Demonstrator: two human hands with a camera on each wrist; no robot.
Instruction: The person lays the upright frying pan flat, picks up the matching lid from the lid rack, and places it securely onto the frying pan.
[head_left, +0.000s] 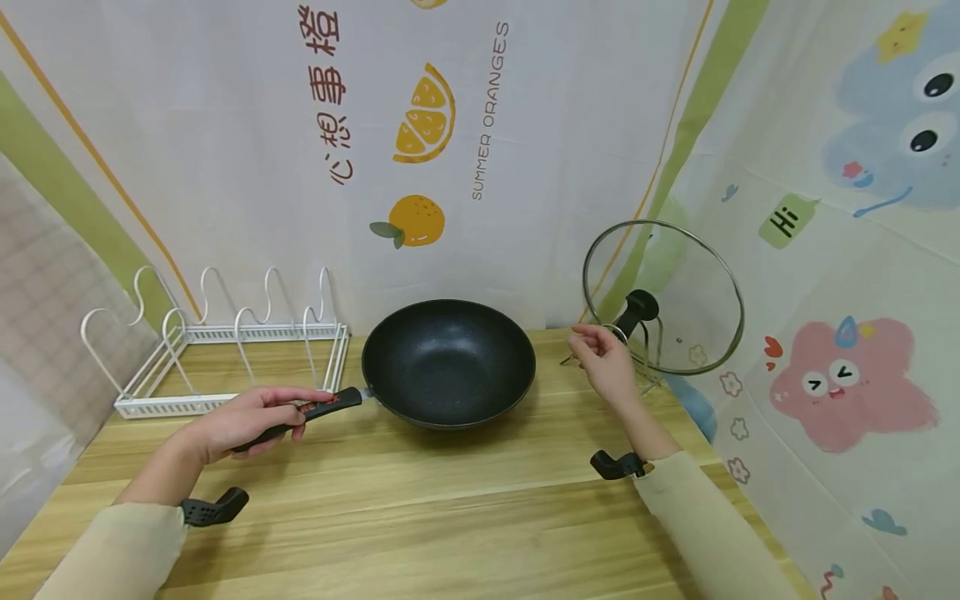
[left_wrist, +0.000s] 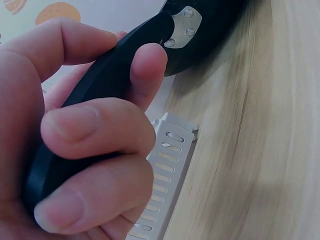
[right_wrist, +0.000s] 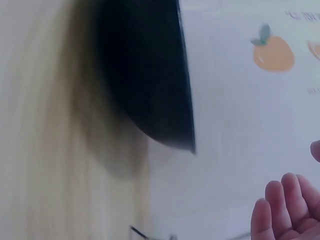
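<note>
A black wok [head_left: 448, 362] with a long black handle [head_left: 330, 406] appears in the middle of the head view. My left hand [head_left: 251, 419] grips this handle, its fingers wrapped round it in the left wrist view, where a riveted metal bracket [left_wrist: 185, 27] joins handle and wok. To the right, a glass lid [head_left: 693, 292] with a metal rim and a black knob [head_left: 641, 307] leans upright in a wire stand [head_left: 652, 354]. Close in front of that stand is my right hand [head_left: 606, 367], its fingers loosely bent with nothing held. The right wrist view shows those fingers [right_wrist: 287, 210] beyond the wok's rim.
A white metal rack [head_left: 168, 406] with curved wire dividers stands at the left, behind my left hand. Printed curtains [head_left: 450, 267] hang along the back and right edges of the wooden table [head_left: 450, 517]. Each wrist carries a black mount [head_left: 618, 464].
</note>
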